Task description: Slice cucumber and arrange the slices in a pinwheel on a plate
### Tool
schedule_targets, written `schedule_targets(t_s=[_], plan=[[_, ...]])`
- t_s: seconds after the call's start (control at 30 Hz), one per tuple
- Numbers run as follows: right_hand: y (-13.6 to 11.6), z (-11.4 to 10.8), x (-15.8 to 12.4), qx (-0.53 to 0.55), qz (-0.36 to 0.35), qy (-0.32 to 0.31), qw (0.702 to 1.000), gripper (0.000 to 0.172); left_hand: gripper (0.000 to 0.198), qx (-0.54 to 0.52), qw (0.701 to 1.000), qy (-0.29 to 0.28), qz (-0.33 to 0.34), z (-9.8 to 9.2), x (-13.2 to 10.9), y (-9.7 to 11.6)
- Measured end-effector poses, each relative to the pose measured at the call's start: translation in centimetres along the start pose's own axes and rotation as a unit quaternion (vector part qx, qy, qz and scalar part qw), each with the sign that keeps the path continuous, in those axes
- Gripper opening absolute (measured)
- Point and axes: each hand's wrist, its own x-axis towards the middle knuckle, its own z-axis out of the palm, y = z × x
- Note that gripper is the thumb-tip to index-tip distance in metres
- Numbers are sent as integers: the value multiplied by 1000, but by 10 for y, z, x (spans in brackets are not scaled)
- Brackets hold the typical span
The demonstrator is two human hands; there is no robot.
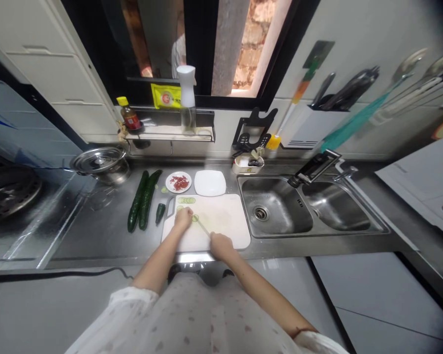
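Observation:
My right hand (pixel 222 246) is wrapped round the handle of a knife (pixel 204 229). The narrow blade slants up and left over the white cutting board (pixel 229 216), its tip by a cucumber slice (pixel 195 218). My left hand (pixel 183 219) rests over the board's left part with its fingers drawn together; what they hold, if anything, is hidden. Just above them is another pale slice (pixel 179 208). A row of overlapping cucumber slices (pixel 186 200) lies near the board's far left corner. Left of the board are a short cucumber piece (pixel 160 213) and two long whole cucumbers (pixel 144 201).
Behind the board stand a plate of chopped red bits (pixel 178 182) and a white square dish (pixel 210 182). A lidded steel pot (pixel 103 164) is at the back left. To the right is a double sink (pixel 276 204). A spray bottle (pixel 187 101) stands on the shelf.

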Motion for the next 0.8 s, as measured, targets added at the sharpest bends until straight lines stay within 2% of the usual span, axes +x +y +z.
schedule_targets(t_s=[0.47,0.8], plan=[[7,8,2,3,4,19,1000,30,18,-14,1000,9,-1,5,3,-2],[4,3,1,2,-7,16,1000,30,18,-12,1000,8,4,1,-1,0]])
